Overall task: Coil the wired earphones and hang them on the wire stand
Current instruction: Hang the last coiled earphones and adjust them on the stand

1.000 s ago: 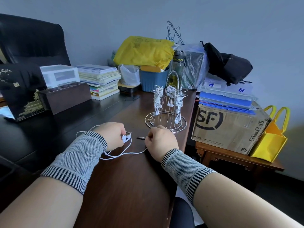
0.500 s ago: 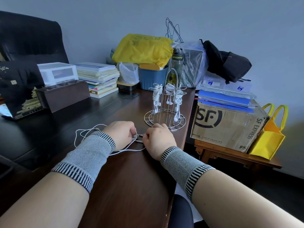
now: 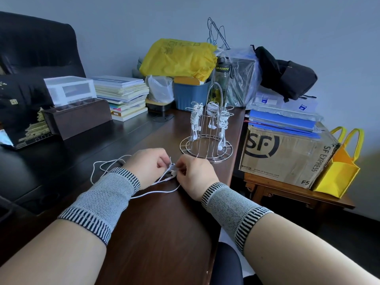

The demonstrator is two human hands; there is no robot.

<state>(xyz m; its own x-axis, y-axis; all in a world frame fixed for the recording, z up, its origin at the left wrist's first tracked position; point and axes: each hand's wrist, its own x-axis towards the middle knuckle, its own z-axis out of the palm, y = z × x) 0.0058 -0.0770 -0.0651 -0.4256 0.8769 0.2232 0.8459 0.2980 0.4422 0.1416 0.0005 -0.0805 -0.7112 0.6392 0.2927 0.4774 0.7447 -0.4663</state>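
Observation:
A pair of white wired earphones lies loose on the dark wooden desk, its cable looping out to the left behind my left wrist. My left hand and my right hand meet over the cable, and both pinch its ends between fingers and thumb. Just beyond my hands stands the silver wire stand with an arched top. Three coiled white earphone bundles hang from its hooks.
The desk's right edge runs close to my right hand. Past it stands an SF Express cardboard box on a low wooden table, with a yellow bag beside it. Books, a brown organiser and a blue bin crowd the back.
My hands have come together over the cable, closing the small gap between them. The cable's loose loop on the left has shifted and spread a little.

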